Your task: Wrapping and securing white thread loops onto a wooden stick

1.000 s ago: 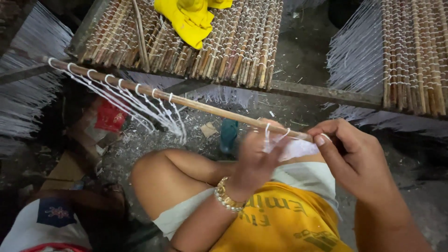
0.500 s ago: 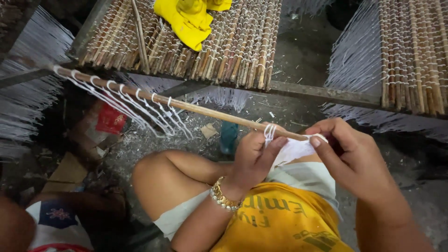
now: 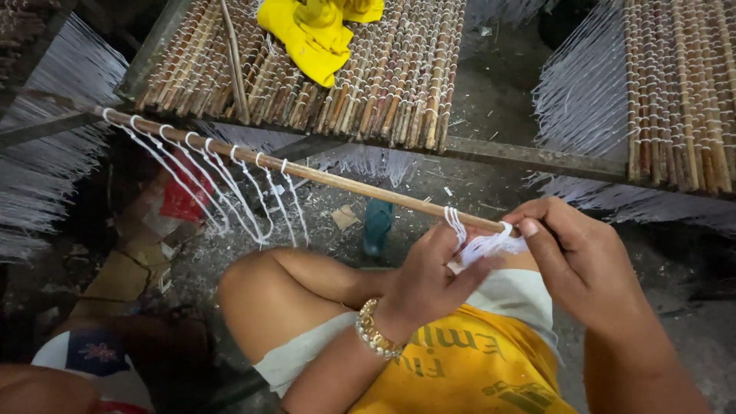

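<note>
A long thin wooden stick (image 3: 345, 182) runs from the upper left down to my hands, with several white string loops (image 3: 230, 188) hanging off it. My left hand (image 3: 429, 280), a gold bracelet on its wrist, pinches a bunch of white string (image 3: 483, 245) just under the stick's near end. My right hand (image 3: 575, 257) grips that end of the stick, thumb and forefinger on a white loop wound around it. Both hands are above my lap, over a yellow garment (image 3: 468, 368).
A woven mat of brown sticks (image 3: 368, 84) lies on a frame ahead, yellow cloth (image 3: 307, 34) on top. A second stick mat (image 3: 682, 92) is at the right, with white threads hanging. Another person's knee (image 3: 46, 383) shows at the lower left. Litter covers the ground.
The stick's far end has swung slightly left and the hanging loops have shifted with it. My hands have drawn the white string tighter at the stick's near end.
</note>
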